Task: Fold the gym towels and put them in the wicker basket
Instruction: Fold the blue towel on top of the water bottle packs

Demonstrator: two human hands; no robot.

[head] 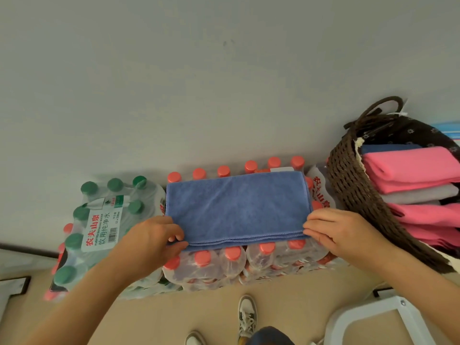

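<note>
Blue towel flat on bottles, long axis hand to hand. Left hand pinches its near-left corner, right hand near-right. Basket beyond right hand.

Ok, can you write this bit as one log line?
step: folding | blue towel: folded, on red-capped bottle packs | left hand: pinches near left corner | right hand: pinches near right corner | wicker basket: holds folded towels

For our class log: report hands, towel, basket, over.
Left hand and right hand pinch blue towel at near corners. Towel folded, on red-capped bottle packs. Wicker basket at right, nothing between.
</note>
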